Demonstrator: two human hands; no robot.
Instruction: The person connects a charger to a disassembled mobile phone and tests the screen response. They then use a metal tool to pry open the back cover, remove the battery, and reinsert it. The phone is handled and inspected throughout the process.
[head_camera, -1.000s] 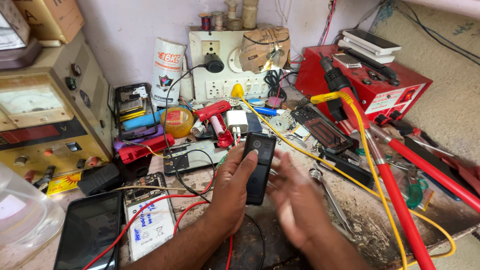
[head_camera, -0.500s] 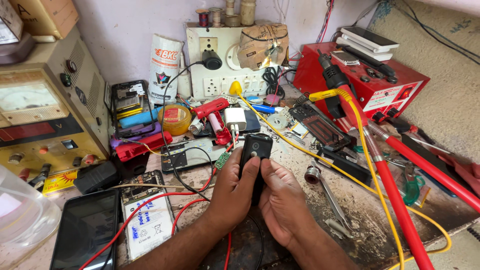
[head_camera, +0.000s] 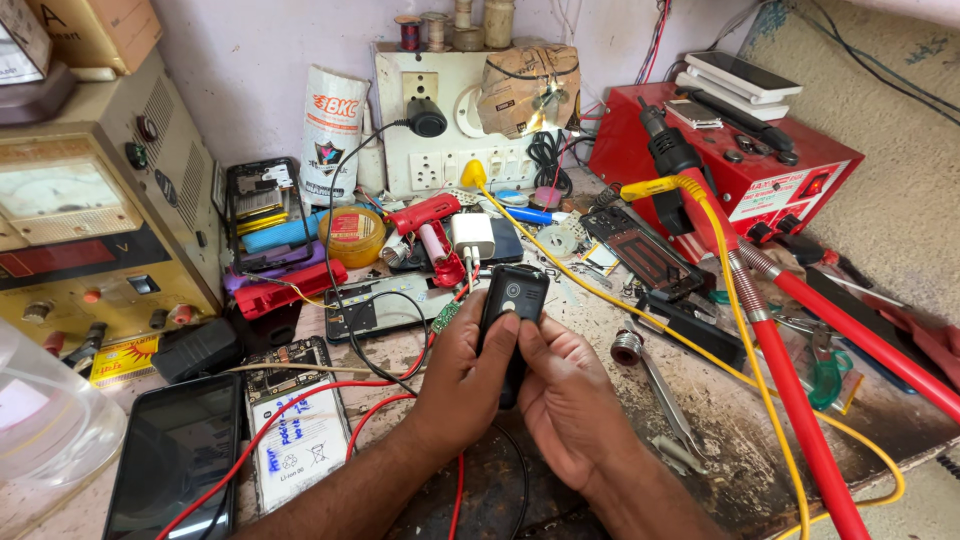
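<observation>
A small black mobile phone (head_camera: 512, 298) is held upright over the middle of the cluttered workbench, its back facing me. My left hand (head_camera: 462, 378) wraps its left side with the thumb on the back. My right hand (head_camera: 565, 400) grips its lower right part, fingers curled against it. Both hands touch each other around the phone's lower half, which they hide.
A beige power supply (head_camera: 90, 210) stands at left, a red soldering station (head_camera: 745, 170) at right with a red hose (head_camera: 800, 430) and yellow cable (head_camera: 720, 260) crossing. A dark smartphone (head_camera: 175, 460), an opened phone (head_camera: 295, 430), red wires (head_camera: 300, 400), tweezers (head_camera: 665, 395) and a wall socket board (head_camera: 450, 130) surround the hands.
A second ago my right hand was open beside the phone, held by the left alone. It has closed onto the phone, and both hands have drawn together around it.
</observation>
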